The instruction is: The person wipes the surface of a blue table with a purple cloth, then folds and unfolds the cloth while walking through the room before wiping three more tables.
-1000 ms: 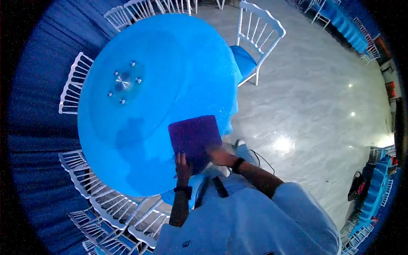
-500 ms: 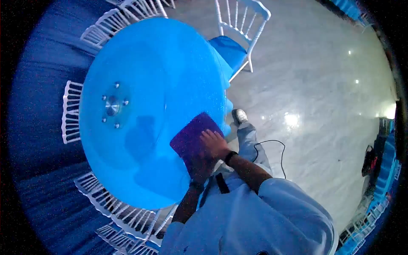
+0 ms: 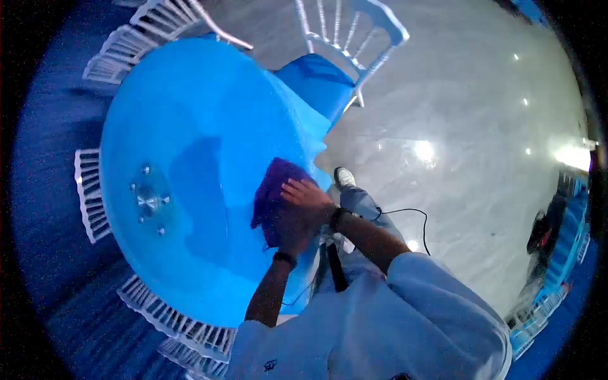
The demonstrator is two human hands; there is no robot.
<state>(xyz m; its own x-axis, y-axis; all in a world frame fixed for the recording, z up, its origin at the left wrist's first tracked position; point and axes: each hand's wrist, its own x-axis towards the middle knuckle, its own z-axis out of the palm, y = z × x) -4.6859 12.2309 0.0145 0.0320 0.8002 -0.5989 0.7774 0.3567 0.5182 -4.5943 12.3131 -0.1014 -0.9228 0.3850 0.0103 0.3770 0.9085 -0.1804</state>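
White chair backs [image 3: 88,196] ring the far left rim of the round blue surface [image 3: 209,114], and more of them curve along its lower edge. A small metal hub [image 3: 147,199] with bolts around it sits at the middle of the surface, well apart from the hands. Further right, a purple cloth [image 3: 271,183] lies on the surface close to its right rim, bunched rather than flat. The left hand [image 3: 291,233] is at the near edge of the cloth, touching it, but its fingers are blurred and tinted purple, so I cannot tell whether they grip it. The right hand [image 3: 308,197] lies on top of the cloth with its fingers spread out flat, palm down. Both wrists wear dark bands. Just right of the hands, a white shoe [image 3: 344,178] stands on the pale glossy floor [image 3: 468,145], with a thin black cable [image 3: 405,212] looping beside it. Above, a white chair with a blue cushion [image 3: 316,79] stands at the rim of the surface.
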